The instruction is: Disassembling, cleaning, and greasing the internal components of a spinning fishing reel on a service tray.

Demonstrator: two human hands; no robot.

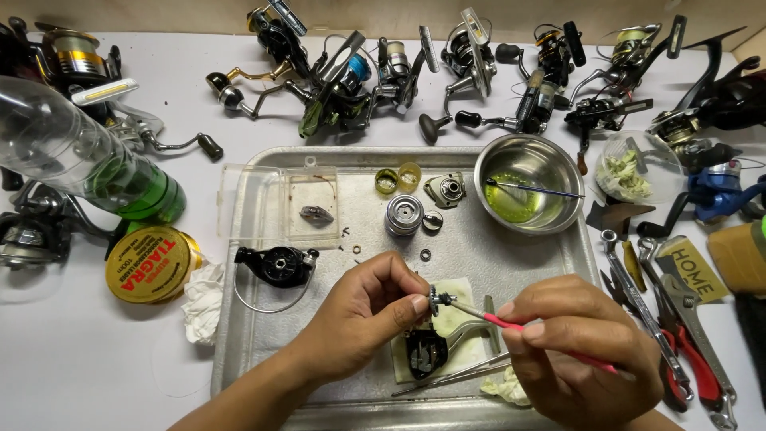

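Fishing reels were scattered around a metal tray (239,335) on the white table. Over its near middle, a small gear (434,301) was pinched in the left hand (363,307), right beside the right hand (570,347), whose fingers gripped a red-handled brush (511,322), tip angled up-left onto it.

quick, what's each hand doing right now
Left hand: closed, pinching a small round gear between thumb and fingertips.
Right hand: closed on a thin red-handled brush, tip at the gear.
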